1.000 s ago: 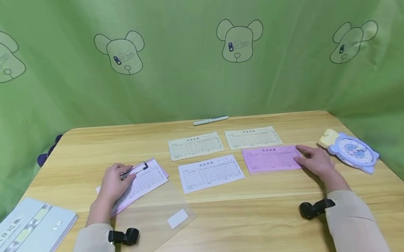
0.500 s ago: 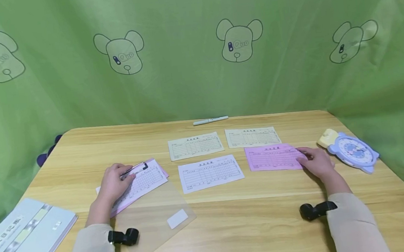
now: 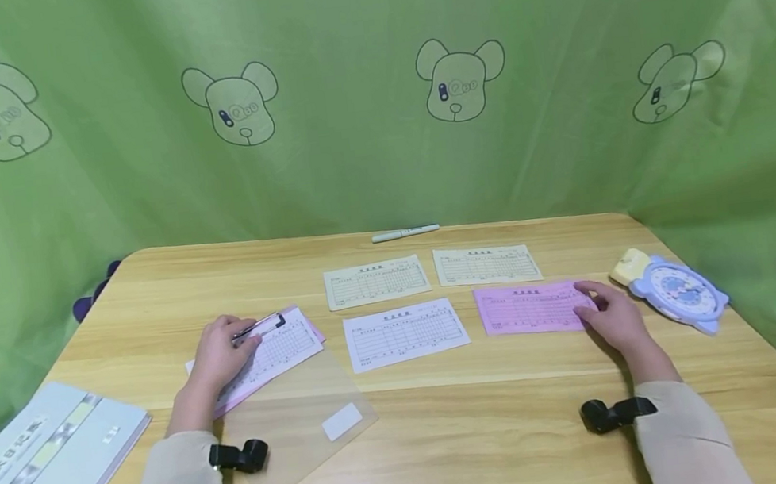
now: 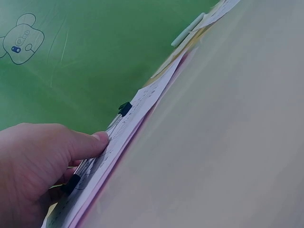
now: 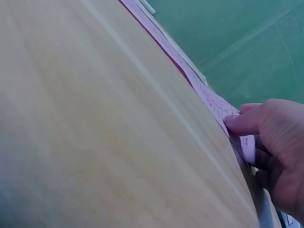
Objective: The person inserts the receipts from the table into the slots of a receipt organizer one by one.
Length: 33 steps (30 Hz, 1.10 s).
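Note:
At the left, my left hand [image 3: 220, 355] lies over a white printed form [image 3: 285, 345] with pink paper under it. In the left wrist view the left hand's thumb and fingers [image 4: 97, 142] close on a metal clip with dark ends [image 4: 125, 109] on those sheets. My right hand [image 3: 614, 315] pinches the right end of a pink form [image 3: 528, 309]; the right wrist view shows that end of the pink form [image 5: 216, 105] bent up between thumb and fingers. Left of it lies a white form [image 3: 406, 334], with two pale greenish forms [image 3: 377, 282] [image 3: 487, 265] behind.
A clear sheet with a white label [image 3: 341, 421] lies in front of the left papers. A thick pale-blue book [image 3: 48, 472] is at the left edge. A pen [image 3: 404, 233] lies at the back, and a blue clock [image 3: 682, 290] with a yellow piece stands at the right.
My right hand has shifted slightly to the right, and the pink form has slid right with it, away from the white form. The left hand has stayed in place.

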Each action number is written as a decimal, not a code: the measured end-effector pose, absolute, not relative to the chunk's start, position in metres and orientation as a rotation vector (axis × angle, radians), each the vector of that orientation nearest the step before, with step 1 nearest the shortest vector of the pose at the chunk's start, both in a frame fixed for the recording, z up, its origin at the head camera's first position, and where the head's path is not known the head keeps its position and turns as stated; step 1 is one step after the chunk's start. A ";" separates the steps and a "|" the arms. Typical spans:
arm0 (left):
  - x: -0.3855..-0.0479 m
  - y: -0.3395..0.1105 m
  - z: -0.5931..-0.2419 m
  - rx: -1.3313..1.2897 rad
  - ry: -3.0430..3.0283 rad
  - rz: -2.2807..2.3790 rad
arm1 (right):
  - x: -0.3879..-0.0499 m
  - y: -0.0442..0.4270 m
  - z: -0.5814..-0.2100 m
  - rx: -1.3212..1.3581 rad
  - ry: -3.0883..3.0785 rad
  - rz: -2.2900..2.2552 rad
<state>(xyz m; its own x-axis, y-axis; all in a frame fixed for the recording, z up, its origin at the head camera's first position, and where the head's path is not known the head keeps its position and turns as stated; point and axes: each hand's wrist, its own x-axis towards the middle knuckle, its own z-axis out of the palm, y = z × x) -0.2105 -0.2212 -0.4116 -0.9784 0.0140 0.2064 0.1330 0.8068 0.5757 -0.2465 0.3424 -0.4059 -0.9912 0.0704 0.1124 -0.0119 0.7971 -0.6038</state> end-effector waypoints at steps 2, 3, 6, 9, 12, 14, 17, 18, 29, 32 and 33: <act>-0.210 -0.221 -0.412 -0.111 -2.801 -0.911 | -0.245 0.342 -0.404 -0.055 -2.843 0.991; -0.210 -0.221 -0.412 -0.111 -2.801 -0.911 | -0.243 0.342 -0.402 -0.055 -2.837 0.998; -0.210 -0.220 -0.413 -0.105 -2.803 -0.911 | -0.239 0.343 -0.395 -0.043 -2.817 1.037; -0.210 -0.220 -0.413 -0.105 -2.804 -0.907 | -0.234 0.345 -0.386 -0.042 -2.794 1.143; -0.211 -0.220 -0.412 -0.110 -2.804 -0.902 | -0.229 0.347 -0.378 -0.089 -2.710 1.400; -0.211 -0.220 -0.412 -0.111 -2.806 -0.902 | -0.228 0.349 -0.374 -0.086 -2.584 1.652; -0.211 -0.221 -0.412 -0.106 -2.809 -0.902 | -0.234 0.355 -0.375 -0.039 -2.361 2.012; -0.211 -0.221 -0.412 -0.104 -2.811 -0.901 | -0.238 0.357 -0.378 -0.012 -2.294 2.107; -0.210 -0.221 -0.408 -0.113 -2.824 -0.876 | -0.275 0.309 -0.407 0.228 -2.187 2.244; -0.210 -0.221 -0.407 -0.114 -2.834 -0.863 | -0.277 0.279 -0.404 0.306 -2.234 2.271; -0.210 -0.221 -0.406 -0.116 -2.837 -0.859 | -0.277 0.269 -0.403 0.322 -2.256 2.276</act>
<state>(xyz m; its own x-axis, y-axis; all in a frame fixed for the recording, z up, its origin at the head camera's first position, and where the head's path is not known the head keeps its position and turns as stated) -0.2097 -0.2207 -0.4064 -0.9817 0.0236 0.1890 0.1245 0.8305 0.5430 -0.2769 0.2687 -0.4028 -0.9769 -0.1961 0.0855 -0.0837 -0.0172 -0.9963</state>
